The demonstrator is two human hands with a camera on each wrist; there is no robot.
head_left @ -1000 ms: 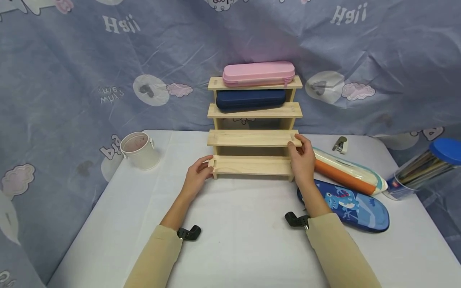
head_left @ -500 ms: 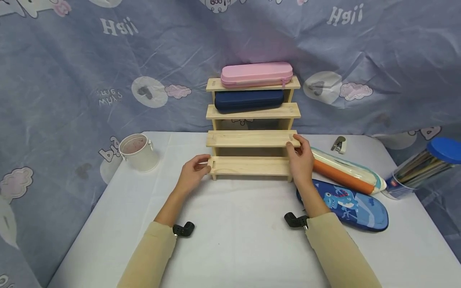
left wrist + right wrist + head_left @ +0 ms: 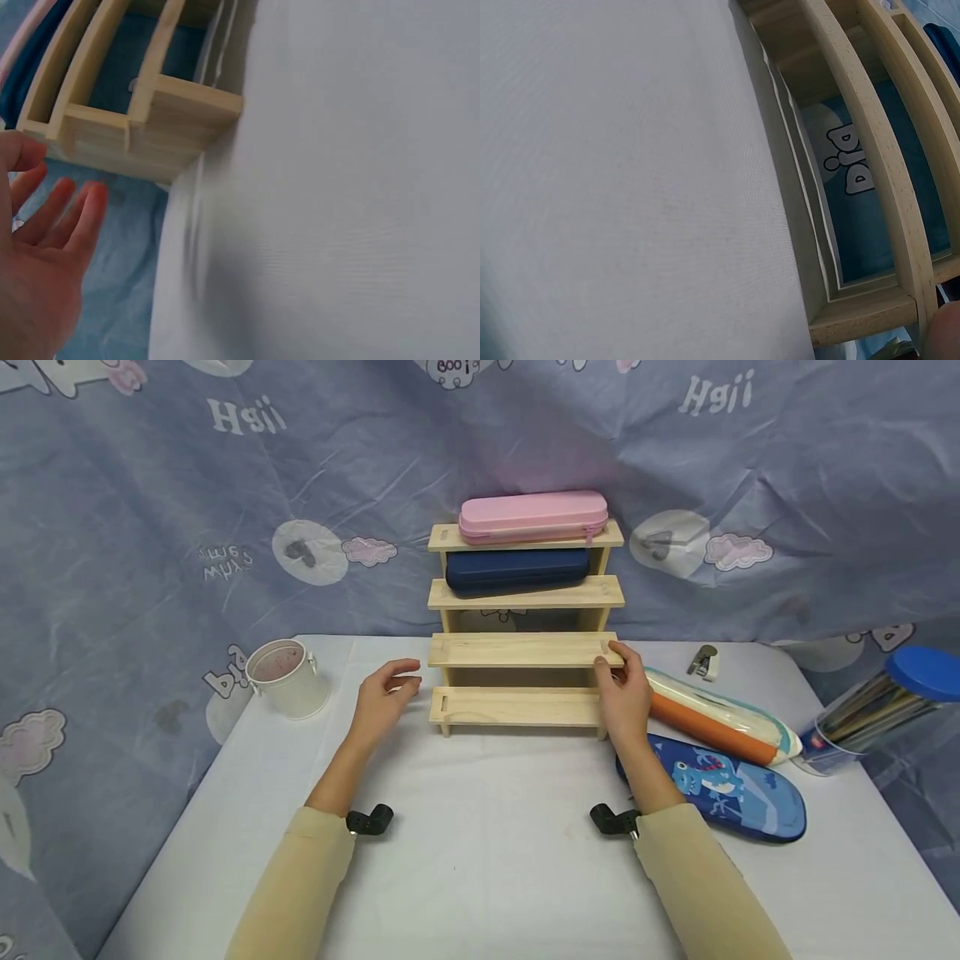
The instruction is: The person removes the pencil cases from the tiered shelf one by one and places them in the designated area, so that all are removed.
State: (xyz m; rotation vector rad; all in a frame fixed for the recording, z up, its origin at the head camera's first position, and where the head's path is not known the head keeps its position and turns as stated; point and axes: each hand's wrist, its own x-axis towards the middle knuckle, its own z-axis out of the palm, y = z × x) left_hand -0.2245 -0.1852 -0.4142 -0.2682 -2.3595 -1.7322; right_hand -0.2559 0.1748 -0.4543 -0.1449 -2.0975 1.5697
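A four-tier wooden rack stands at the back of the white table. A pink pencil case lies on its top tier, a navy pencil case on the tier below; the lower two tiers are bare. My left hand is off the rack's left side, fingers loosely bent, holding nothing; the left wrist view shows its spread fingers beside the rack's side panel. My right hand grips the right end of the second-lowest board between thumb and fingers. Only a fingertip shows in the right wrist view.
A white bucket stands at the back left. Right of the rack lie a pencil-shaped case, a blue dinosaur pencil case and a small stapler. A blue-lidded tub of pencils stands at the table's right edge.
My left hand has let go of the rack's lowest board and moved away to the left. My right hand stays on the rack's right end.
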